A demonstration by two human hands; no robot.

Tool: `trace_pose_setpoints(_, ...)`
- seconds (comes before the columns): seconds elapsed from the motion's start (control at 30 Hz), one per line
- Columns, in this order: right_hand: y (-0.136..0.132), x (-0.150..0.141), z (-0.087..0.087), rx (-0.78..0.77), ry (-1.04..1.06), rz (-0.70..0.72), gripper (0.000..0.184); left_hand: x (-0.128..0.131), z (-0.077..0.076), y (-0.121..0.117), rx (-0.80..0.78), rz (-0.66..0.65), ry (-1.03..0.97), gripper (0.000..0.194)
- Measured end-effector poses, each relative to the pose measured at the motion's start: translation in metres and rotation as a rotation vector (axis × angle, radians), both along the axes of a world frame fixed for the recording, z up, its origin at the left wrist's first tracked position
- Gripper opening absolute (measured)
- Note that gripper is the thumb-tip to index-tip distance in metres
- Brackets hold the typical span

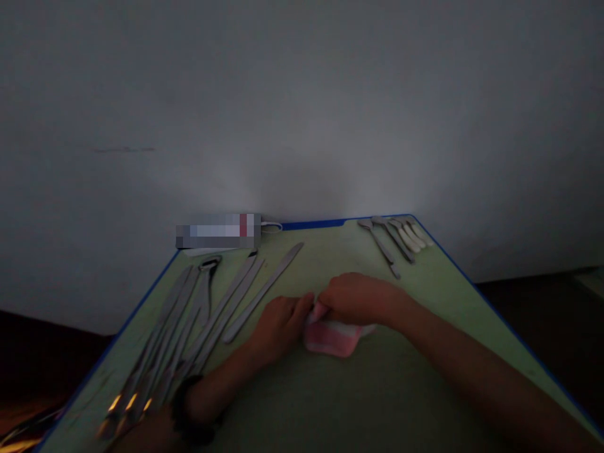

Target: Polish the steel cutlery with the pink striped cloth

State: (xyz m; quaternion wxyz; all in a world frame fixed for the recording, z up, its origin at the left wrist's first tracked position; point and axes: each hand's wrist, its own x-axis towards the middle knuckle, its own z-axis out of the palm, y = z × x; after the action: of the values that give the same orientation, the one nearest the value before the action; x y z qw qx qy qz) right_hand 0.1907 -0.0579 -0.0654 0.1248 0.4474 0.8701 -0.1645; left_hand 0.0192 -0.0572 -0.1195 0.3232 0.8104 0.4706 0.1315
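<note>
Over the middle of the table my right hand (358, 299) is closed on a pink and white cloth (333, 340), with a fold of it pinched at the fingertips. The cloth's loose part hangs below that hand. Close against it, my left hand (280, 324) is closed too, its fingertips meeting the cloth's edge. What the left fingers hold is hidden. Beside the left hand lies a table knife (264, 292). A dark band (189, 412) circles my left wrist.
Several knives and other metal utensils (174, 333) lie along the green table's (387, 390) left side. Spoons (380, 245) and pale-handled cutlery (411, 236) lie at the back right. A blurred box (219, 231) with a white cable (271, 225) stands at the back left, before the wall (302, 113).
</note>
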Motion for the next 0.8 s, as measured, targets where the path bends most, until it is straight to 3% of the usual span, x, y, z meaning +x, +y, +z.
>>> trace_pose_setpoints(0.1, 0.005, 0.001, -0.002, -0.066, 0.050, 0.072, 0.033, 0.000, -0.005, -0.001, 0.047, -0.016, 0.026, 0.050)
trace_pose_setpoints(0.23, 0.018, 0.028, 0.006, -0.158, 0.226, 0.173, 0.033, 0.000, -0.003, 0.004, 0.066, 0.017, -0.041, 0.051)
trace_pose_setpoints(0.3, 0.024, 0.045, 0.013, -0.138, 0.261, 0.101, 0.034, -0.003, 0.004, 0.009, 0.074, 0.042, -0.087, 0.053)
trace_pose_setpoints(0.47, 0.037, 0.076, 0.022, 0.116, 0.302, -0.183, 0.032, -0.022, 0.030, 0.028, 0.171, 0.184, -0.099, 0.055)
trace_pose_setpoints(0.63, 0.029, 0.054, 0.011, 0.123, 0.234, -0.180, 0.034, -0.039, 0.044, 0.043, 0.296, 0.318, -0.060, 0.054)
trace_pose_setpoints(0.73, 0.016, 0.029, 0.007, 0.106, 0.226, -0.099, 0.030, -0.034, 0.045, 0.043, 0.345, 0.257, 0.007, 0.054)
trace_pose_setpoints(0.8, 0.009, 0.026, 0.010, 0.150, 0.225, -0.143, 0.043, -0.029, 0.042, 0.040, 0.408, 0.173, 0.113, 0.051)
